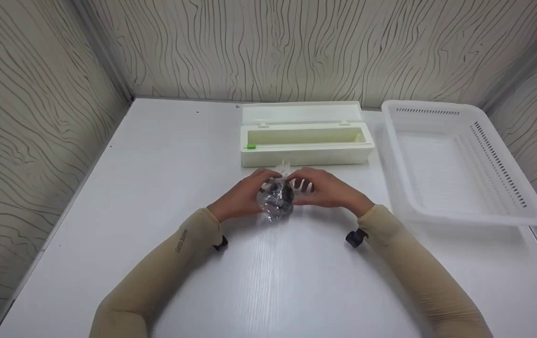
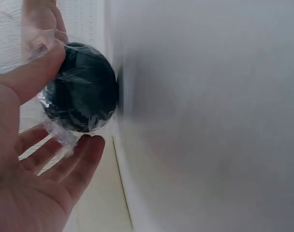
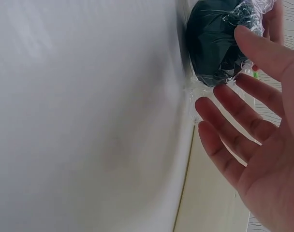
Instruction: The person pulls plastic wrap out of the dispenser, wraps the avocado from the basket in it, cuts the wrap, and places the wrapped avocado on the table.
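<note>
A dark, round thing wrapped in clear plastic film (image 1: 276, 197) stands on the table between both hands, close in front of the long white box. It looks dark green in the left wrist view, with the film (image 2: 65, 137) bunched and crinkled at its far side. My left hand (image 1: 245, 195) holds it from the left, thumb on one side and fingertips at the other. From the right, my right hand (image 1: 322, 188) has its thumb (image 3: 258, 46) on the wrapped thing (image 3: 212, 41) and its forefinger at the film's edge. The other right fingers are loosely bent beside it.
Behind the hands lies the long white box (image 1: 306, 157), its lid (image 1: 301, 113) raised at the back and a small green slider (image 1: 251, 146) on its front rim. A white plastic basket (image 1: 402, 159) stands on the right. Patterned walls (image 1: 249, 51) enclose the table (image 1: 169, 141).
</note>
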The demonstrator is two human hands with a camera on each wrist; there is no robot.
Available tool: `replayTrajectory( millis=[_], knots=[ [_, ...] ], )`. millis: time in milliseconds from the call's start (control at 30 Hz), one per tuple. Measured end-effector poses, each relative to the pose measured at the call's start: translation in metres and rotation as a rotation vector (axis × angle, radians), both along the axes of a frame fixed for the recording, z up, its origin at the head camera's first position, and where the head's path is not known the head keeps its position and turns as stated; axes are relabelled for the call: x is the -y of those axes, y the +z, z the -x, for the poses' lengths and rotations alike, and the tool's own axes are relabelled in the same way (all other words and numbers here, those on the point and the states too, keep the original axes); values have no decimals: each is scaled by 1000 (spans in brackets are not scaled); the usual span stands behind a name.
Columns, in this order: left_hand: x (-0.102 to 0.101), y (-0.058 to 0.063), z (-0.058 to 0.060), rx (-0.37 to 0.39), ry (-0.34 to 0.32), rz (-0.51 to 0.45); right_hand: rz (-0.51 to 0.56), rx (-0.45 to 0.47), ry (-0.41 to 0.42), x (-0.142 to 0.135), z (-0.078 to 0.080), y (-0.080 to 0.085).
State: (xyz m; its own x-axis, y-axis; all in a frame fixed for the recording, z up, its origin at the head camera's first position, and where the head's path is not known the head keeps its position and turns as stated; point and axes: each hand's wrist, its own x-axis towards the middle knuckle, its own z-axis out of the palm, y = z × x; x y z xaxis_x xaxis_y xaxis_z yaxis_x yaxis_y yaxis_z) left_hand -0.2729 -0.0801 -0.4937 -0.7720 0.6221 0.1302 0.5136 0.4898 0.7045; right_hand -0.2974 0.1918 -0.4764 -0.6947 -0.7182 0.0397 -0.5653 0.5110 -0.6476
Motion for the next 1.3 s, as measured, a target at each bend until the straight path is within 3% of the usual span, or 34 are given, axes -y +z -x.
replayTrajectory(
  millis=[267, 333, 400, 633, 833, 1000, 1133, 1300],
  knots=[
    [0, 4, 17, 54, -150, -117, 1, -42, -71, -2, -2, 1],
    [1, 4, 20, 61, -159, -151, -7, -47, -81, -3, -2, 2],
    [3, 4, 20, 67, -136, -166, -13, -59, -83, -4, -1, 1],
    [4, 7, 9, 115, 49, -128, -20, -110, -139, -4, 0, -1],
    [-5, 11, -2, 182, 45, -84, -10, -159, -128, 0, 0, -4],
    [-19, 9, -8, 97, 78, -38, -3, -175, -132, 0, -1, -5],
    [-27, 6, -6, 11, 83, -13, 15, -156, -137, -2, -2, -3],
    [-26, 7, 3, 16, 43, -29, 26, -152, -179, -6, -2, 1]
  ],
)
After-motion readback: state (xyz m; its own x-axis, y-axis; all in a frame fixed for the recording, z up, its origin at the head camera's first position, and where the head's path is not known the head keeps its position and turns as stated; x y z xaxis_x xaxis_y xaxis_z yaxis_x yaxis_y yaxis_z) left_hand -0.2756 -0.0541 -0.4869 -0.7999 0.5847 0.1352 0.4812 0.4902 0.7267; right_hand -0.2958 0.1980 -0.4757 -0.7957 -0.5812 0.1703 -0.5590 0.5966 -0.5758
